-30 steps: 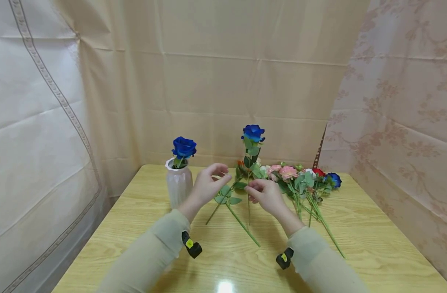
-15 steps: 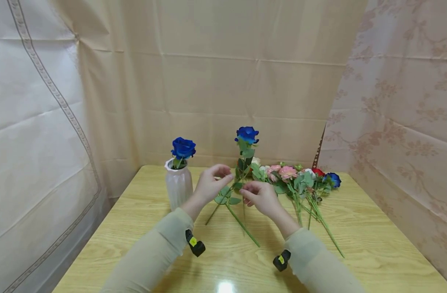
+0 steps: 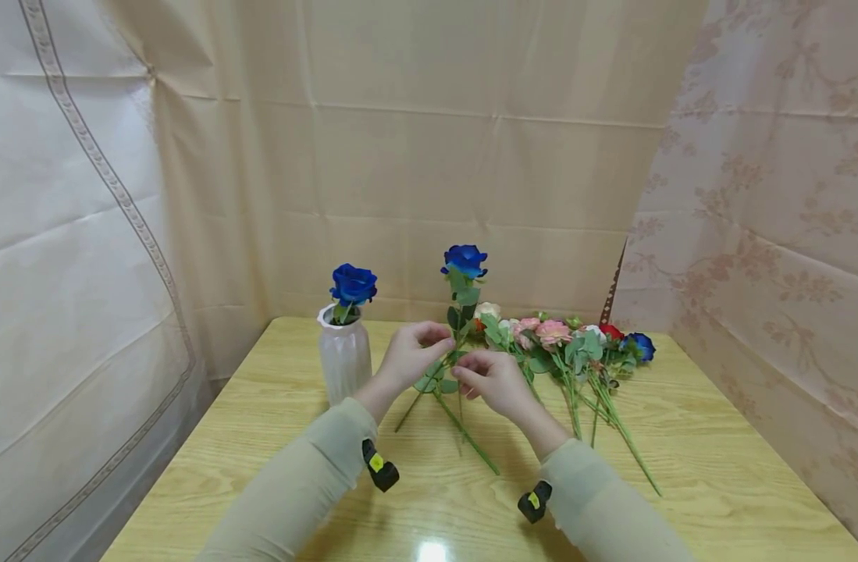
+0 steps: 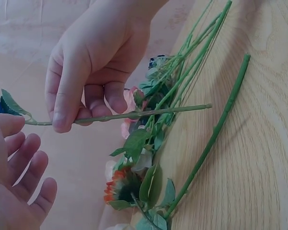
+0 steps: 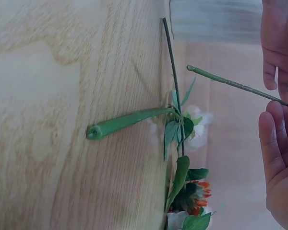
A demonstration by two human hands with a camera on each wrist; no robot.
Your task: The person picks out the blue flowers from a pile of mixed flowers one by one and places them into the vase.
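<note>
Over the bench [image 3: 260,468], the right hand [image 3: 495,381] pinches the rose [image 3: 465,261] upright. The left hand [image 3: 411,359] is loose-fingered alongside, perhaps for steadying.

The left arm [image 3: 302,476] and the right arm [image 3: 607,496] reach forward, with the wrists [image 3: 378,396] behind the fingers. The right hand [image 3: 495,381] pinches with its thumb, the other fingers bent close by. The left hand [image 3: 411,355] has loose fingers, a bit apart, near the right fingertips.

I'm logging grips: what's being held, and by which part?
A blue rose, its stem pinched below the bloom by the right hand; whether the left hand grips it cannot be told.
</note>
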